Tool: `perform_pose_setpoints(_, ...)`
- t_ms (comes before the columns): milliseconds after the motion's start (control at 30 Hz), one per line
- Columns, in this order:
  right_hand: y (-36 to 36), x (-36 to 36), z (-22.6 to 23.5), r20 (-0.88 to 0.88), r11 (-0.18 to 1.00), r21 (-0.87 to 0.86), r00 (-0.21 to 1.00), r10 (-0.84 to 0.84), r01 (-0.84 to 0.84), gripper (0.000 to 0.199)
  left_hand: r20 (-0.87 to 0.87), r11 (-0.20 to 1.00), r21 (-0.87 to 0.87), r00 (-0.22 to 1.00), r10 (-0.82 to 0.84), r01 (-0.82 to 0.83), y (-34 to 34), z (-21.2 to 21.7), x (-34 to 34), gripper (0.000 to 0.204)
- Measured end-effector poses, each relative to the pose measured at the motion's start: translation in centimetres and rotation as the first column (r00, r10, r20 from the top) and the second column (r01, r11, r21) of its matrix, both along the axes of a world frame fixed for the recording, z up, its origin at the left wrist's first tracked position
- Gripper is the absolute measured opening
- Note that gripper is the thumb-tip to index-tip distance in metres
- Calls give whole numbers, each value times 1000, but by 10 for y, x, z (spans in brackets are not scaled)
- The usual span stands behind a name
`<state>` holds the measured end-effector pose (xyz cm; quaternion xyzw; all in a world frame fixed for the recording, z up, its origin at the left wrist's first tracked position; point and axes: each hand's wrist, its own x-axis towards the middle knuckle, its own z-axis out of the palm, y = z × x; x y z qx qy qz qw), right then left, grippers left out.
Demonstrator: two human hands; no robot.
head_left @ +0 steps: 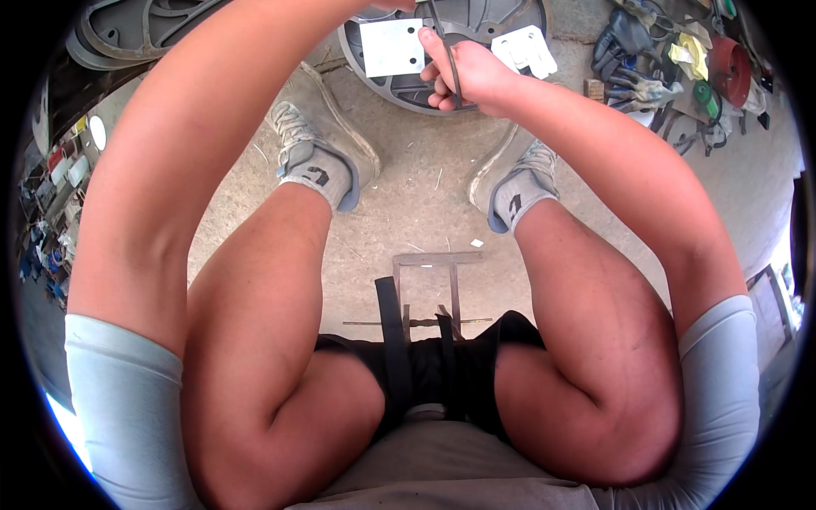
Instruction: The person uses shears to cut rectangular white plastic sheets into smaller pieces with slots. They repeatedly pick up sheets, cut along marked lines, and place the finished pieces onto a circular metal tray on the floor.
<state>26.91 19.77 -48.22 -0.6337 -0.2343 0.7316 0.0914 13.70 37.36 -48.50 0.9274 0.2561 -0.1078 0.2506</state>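
My right hand (472, 72) is closed around a thin dark rod-like tool (449, 51) that runs up to the top edge, where its far end is cut off. Only a sliver of my left hand (389, 3) shows at the top edge, close to the tool's upper part; its fingers are mostly out of the picture. Below it, a white plate (384, 49) with dark round holes lies on a large grey spoked metal wheel (361, 64). On the wheel's right side, beyond my right wrist, rests a white cut-out piece (524, 51) with notches and slots.
My shoes (327, 136) stand on the concrete floor (408, 187) near the wheel. At upper right lie dark gloves (619, 42), a wooden block (594, 90), a yellow cloth (690, 58) and a red ring-shaped part (729, 70). Another grey metal wheel (127, 34) is at upper left. A low stool frame (438, 259) shows between my legs.
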Motion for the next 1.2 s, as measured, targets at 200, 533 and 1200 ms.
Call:
perform_pose_setpoints(200,-2,-4,-3,32,999,-7,998,-52,52,87,-108,999,-27,994,-32,29,15,-13,7,80)
perform_pose_setpoints(533,-2,-4,-3,34,994,-30,994,-104,105,79,-115,999,-51,993,2,-8,20,-22,9,73)
perform_pose_setpoints(1200,-131,22,350,90,750,649,965,-246,130,63,660,692,-705,212,720,-154,-162,383,-55,30)
